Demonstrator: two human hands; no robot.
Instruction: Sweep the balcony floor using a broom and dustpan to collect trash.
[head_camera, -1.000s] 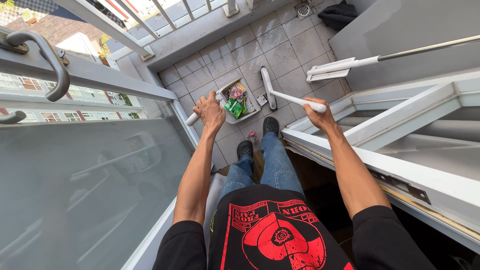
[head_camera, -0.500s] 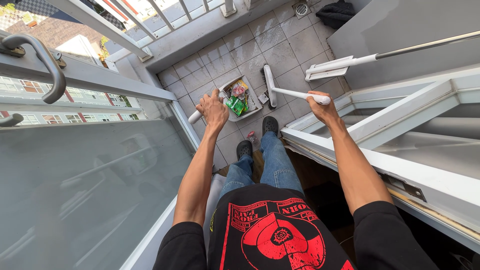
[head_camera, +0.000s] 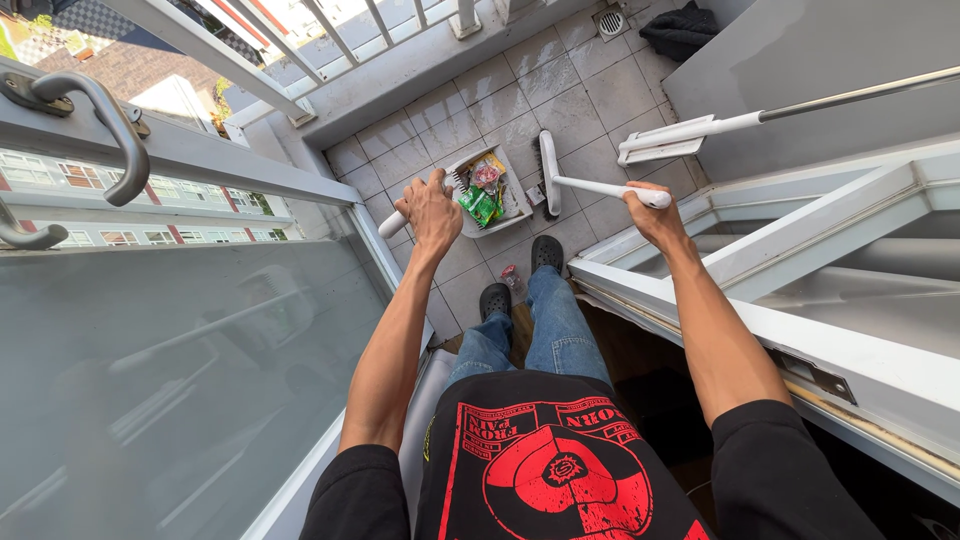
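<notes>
Two hands are engaged: the left hand (head_camera: 430, 212) is wrapped around the white handle of a grey long-handled plastic dustpan (head_camera: 490, 190) full of litter, the right hand (head_camera: 652, 215) around a white long-handled broom (head_camera: 547, 172) just right of that dustpan; a final sweep-in seems underway, and lifting will call for a level pan

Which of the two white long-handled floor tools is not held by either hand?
The flat mop leaning against the grey wall at right; the broom is gripped by the right hand.
</notes>
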